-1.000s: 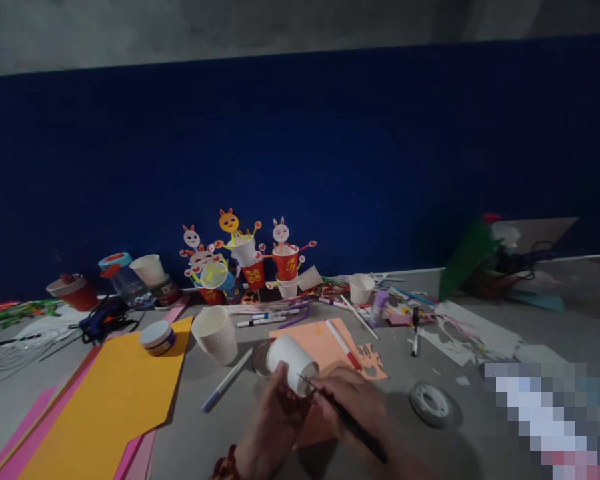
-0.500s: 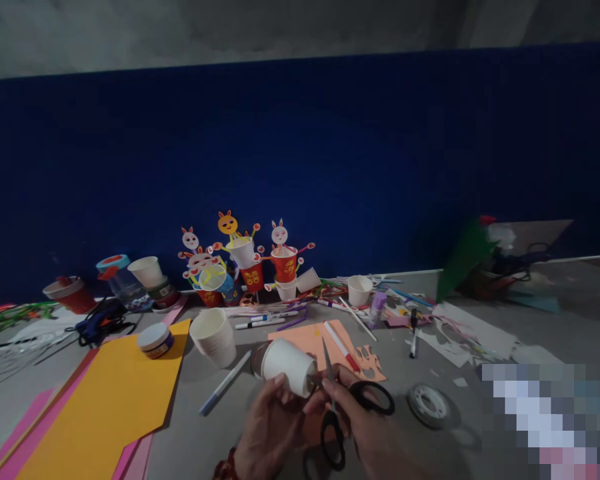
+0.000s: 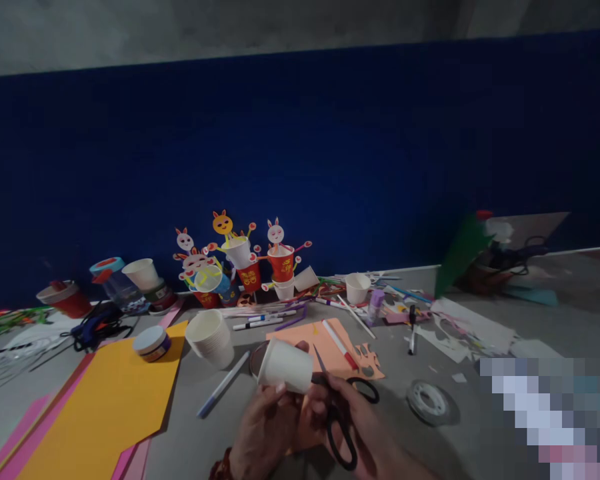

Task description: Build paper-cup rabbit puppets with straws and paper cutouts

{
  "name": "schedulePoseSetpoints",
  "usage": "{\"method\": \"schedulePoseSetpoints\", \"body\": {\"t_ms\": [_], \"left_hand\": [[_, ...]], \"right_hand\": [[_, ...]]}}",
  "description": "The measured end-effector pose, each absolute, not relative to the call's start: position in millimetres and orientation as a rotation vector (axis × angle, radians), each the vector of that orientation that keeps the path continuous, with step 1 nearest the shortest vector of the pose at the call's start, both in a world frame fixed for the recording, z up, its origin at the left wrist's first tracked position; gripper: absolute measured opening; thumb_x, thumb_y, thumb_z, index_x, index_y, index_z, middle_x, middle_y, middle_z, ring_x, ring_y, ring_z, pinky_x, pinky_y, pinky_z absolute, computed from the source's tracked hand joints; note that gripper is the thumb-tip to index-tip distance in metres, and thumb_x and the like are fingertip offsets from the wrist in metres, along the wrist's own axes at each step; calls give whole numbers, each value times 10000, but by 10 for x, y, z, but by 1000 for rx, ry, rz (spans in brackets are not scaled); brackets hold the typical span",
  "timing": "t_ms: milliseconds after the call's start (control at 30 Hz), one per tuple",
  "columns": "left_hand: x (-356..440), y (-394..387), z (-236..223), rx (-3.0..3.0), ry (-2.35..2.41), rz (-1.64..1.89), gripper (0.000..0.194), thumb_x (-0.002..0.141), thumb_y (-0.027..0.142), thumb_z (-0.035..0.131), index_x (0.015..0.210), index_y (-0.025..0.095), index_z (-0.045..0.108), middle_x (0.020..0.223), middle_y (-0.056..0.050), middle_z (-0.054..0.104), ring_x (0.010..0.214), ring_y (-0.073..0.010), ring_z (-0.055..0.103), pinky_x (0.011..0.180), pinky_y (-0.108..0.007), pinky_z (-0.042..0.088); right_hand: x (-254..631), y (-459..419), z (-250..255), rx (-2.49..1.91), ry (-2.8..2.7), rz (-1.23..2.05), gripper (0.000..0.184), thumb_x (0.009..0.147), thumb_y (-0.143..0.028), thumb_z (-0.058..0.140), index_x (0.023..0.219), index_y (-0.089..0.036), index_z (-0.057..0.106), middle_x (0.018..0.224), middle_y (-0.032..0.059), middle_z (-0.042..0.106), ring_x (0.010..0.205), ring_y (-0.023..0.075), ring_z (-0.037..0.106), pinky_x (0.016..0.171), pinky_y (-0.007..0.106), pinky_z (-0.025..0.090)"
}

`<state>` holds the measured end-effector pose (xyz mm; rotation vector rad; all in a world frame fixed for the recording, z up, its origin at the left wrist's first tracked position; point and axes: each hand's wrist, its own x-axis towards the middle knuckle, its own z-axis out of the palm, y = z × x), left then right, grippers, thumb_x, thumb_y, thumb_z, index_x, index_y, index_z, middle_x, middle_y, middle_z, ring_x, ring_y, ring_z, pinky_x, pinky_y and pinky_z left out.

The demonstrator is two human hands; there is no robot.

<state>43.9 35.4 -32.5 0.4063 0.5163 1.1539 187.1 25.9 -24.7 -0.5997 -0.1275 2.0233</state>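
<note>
I note my left hand [image 3: 267, 427] curled partway round the tilted cup [image 3: 286, 365] above the orange paper [image 3: 334, 358], my right hand [image 3: 365, 427] wrapped about the scissors [image 3: 321, 360], whose bare blade, contact unclear in dim light, could nick cup or fingers should my grip slip.

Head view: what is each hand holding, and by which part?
The left hand holds a white paper cup by its side wall. The right hand holds black-handled scissors around the middle, between blades and handle loops; exact spot hidden.
</note>
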Motion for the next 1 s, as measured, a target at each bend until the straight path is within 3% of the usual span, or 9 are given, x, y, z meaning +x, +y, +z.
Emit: {"method": "schedulePoseSetpoints", "body": {"t_ms": [167,300,433,667,833,1000], "left_hand": [[407,339,-277,375,515,1082,617,771,261,748,1364,226,583,944,-90,745,807,-255,701,832,-416,554],[389,338,-267,344,530,1084,644,735,243,762,1355,251,588,953,-91,747,747,-234,686,812,-409,559],[366,325,-262,279,570,1077,652,739,235,740,1371,251,579,880,-62,723,655,-187,644,815,-408,558],[402,313,-193,326,548,1061,657,724,248,780,1353,262,589,864,-67,724,741,-220,681,855,-409,540],[455,339,-203,338,478,1007,520,735,304,787,1230,186,678,835,-73,730,688,-206,665,798,-388,548],[464,367,-279,293,586,1113,201,757,257,772,939,176,740,933,-104,771,870,-278,719,866,-415,541]], "right_hand": [[1856,222,-235,-626,-190,2018,353,623,-392,915,736,-110,736,607,30,732,526,126,648,427,172,426],[1860,225,-246,-558,-142,2050,363,611,-379,932,741,-110,726,600,0,711,510,104,627,544,195,500],[1871,222,-285,-464,-42,2136,345,678,-349,906,807,-82,732,574,-15,682,518,89,630,576,179,505],[1856,232,-307,-455,8,2127,368,619,-325,938,796,-69,742,598,21,728,523,99,643,601,191,524],[1847,228,-261,-638,-215,1924,389,615,-447,921,725,-115,750,585,31,747,525,111,639,540,180,490],[1862,211,-217,-793,-439,1781,390,651,-540,869,692,-174,738,567,6,744,494,111,617,386,160,352]]}}
